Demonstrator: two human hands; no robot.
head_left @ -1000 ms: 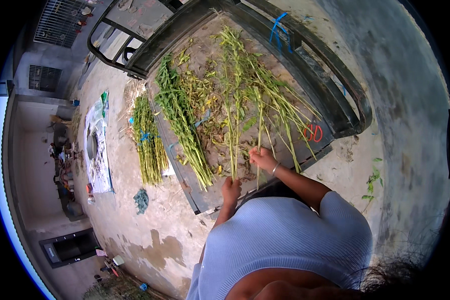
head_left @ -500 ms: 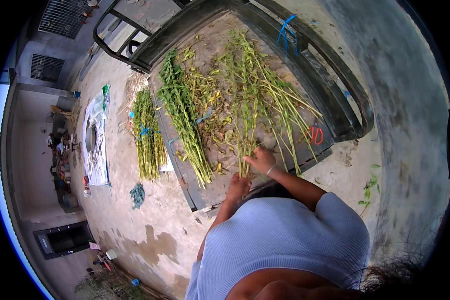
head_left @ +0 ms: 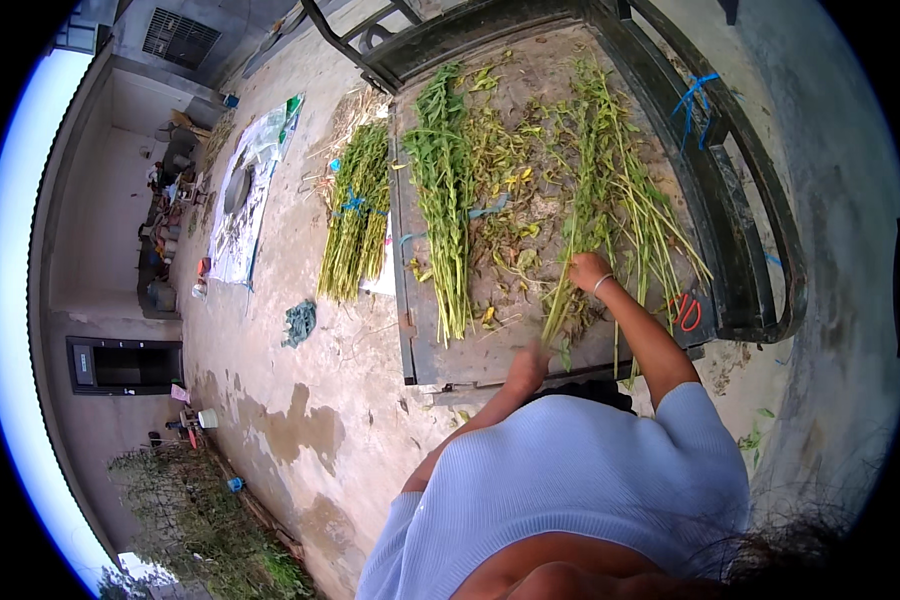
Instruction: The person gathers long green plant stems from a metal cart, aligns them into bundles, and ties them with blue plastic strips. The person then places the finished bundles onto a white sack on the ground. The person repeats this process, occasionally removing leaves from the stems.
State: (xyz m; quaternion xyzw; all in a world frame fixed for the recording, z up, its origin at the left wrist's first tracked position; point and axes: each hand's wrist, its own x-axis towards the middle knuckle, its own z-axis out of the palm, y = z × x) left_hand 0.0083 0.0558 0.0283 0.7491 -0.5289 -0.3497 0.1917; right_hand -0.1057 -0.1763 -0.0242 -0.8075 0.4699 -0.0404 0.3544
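Note:
Green leafy stalks (head_left: 592,190) lie lengthwise on a dark flat cart bed (head_left: 510,365) in front of me. My right hand (head_left: 588,272), with a band at its wrist, is closed around the lower part of these stalks. My left hand (head_left: 530,365) is at the near edge of the bed, close to the cut ends; motion smears its fingers. More bare-stemmed stalks (head_left: 660,225) spread out to the right. Left of my hands rests a separate row of leafy stalks (head_left: 448,200), with loose yellowing leaves (head_left: 510,215) between.
Red-handled scissors (head_left: 686,312) lie at the bed's right near corner. A dark metal rail (head_left: 760,210) bounds the right side, with blue string (head_left: 697,97) tied on it. A tied stalk bundle (head_left: 355,220) stands left of the bed, near a crumpled dark cloth (head_left: 299,323).
My view has shifted, so the cart sits farther right in it. My left hand has moved slightly apart from my right and is now blurred. My right hand still grips the stalks.

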